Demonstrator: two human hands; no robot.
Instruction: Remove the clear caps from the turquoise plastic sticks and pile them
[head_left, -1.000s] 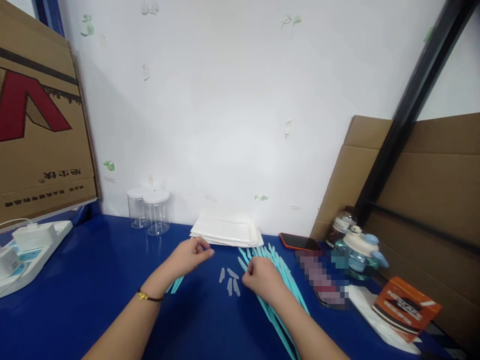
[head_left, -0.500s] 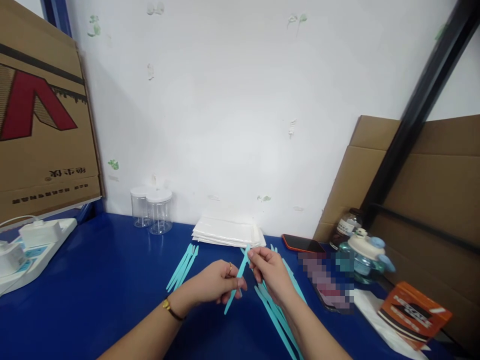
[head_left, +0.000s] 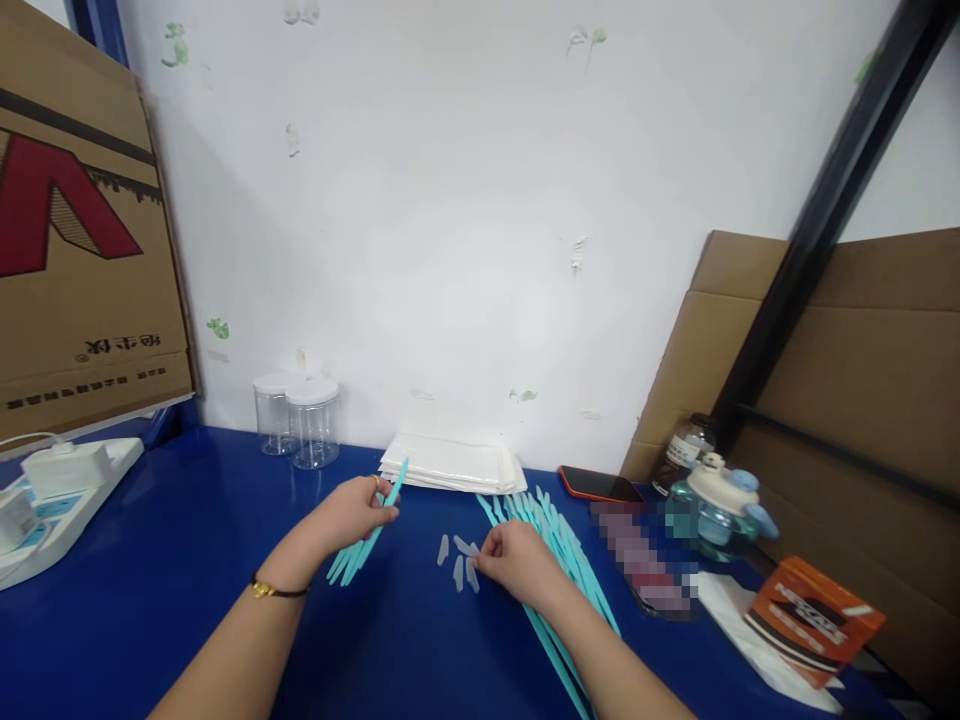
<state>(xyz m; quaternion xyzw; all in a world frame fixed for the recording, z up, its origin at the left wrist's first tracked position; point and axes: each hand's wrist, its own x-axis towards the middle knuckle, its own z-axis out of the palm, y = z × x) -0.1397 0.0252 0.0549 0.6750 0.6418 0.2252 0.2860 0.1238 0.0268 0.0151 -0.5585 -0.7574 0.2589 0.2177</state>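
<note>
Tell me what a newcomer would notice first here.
Probably the turquoise sticks spread on the blue table by the right hand, with another stick held in the left hand at a smaller bunch. Next, the big red shape on the cardboard box at upper left, then the orange packet at lower right.

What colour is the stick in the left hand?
The stick in the left hand is turquoise; head view.

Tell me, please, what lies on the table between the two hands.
In the head view, small translucent pieces lie there, nearer the right hand than the left hand.
</note>
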